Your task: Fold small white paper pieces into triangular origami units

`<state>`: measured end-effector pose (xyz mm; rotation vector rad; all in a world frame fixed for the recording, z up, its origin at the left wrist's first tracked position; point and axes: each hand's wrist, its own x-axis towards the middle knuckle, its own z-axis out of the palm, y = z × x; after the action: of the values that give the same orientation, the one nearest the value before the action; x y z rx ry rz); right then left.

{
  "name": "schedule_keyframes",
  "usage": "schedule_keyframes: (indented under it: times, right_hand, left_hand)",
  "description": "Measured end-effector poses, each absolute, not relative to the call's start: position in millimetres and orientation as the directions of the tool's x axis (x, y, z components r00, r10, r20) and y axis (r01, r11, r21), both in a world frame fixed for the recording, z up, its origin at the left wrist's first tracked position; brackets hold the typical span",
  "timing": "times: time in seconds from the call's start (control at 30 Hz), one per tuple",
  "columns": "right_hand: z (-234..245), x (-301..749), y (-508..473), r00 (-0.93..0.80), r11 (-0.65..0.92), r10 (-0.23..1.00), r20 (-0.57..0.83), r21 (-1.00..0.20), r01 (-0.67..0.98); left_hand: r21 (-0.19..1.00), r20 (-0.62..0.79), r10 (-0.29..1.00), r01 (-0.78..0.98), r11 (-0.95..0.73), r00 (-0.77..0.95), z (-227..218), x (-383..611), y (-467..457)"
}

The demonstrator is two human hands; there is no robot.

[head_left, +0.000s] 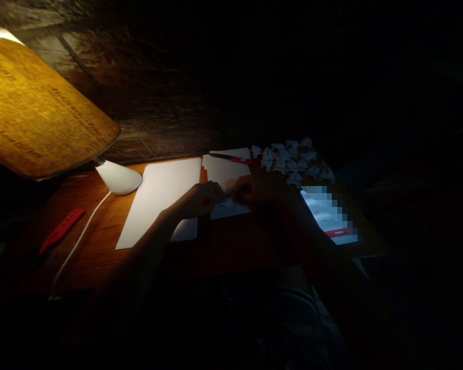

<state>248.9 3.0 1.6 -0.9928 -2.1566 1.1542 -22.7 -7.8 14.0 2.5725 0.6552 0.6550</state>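
My left hand (205, 198) is closed over the middle of the table, fingers bent in a pinch. Close beside it, my right hand (251, 190) is also closed, in deep shadow. Between the fingertips of both is a small pale piece of paper (228, 188); its folds are too dim to make out. Under the hands lies a stack of smaller white sheets (221, 167). A dark blade-like tool with a red handle (241, 161) rests across that stack. To its right sits a heap of several folded white paper pieces (281, 158).
A larger stack of white paper (170, 190) lies left on the wooden table (100, 226). Further left stand a lamp with a yellow shade (42, 108) and white base (119, 180), its cord (83, 234) and a red power strip (64, 228). A lit screen (324, 213) lies right.
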Motion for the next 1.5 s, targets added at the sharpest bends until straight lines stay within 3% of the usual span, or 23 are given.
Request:
schedule_keyframes:
  times: [0.43,0.77,1.03,1.13,1.3,1.5]
  right_hand:
    - [4,251,4,-0.624,0.426,0.774,0.107,-0.818,0.387]
    - [8,252,4,-0.612,0.404,0.787,0.07,-0.81,0.426]
    - [9,253,2,-0.612,0.405,0.788,0.069,-0.808,0.429]
    - [6,253,4,-0.535,0.397,0.837,0.117,-0.802,0.446]
    - [-2,257,13,-0.258,0.362,0.929,0.265,-0.798,0.482]
    - [4,262,11,-0.35,0.352,0.919,0.183,-0.781,0.516]
  left_hand:
    - [0.387,0.354,0.529,0.394,-0.834,0.772,10,-12,-17]
    - [0.372,0.31,0.464,0.343,-0.862,0.83,4,-9,-22]
    - [0.391,0.277,0.486,0.365,-0.845,0.829,6,-7,-25]
    - [0.385,0.306,0.464,0.338,-0.859,0.831,6,-6,-25]
    - [0.389,0.292,0.463,0.339,-0.857,0.837,8,-4,-25]
    - [0.405,0.265,0.478,0.353,-0.843,0.838,12,-4,-26]
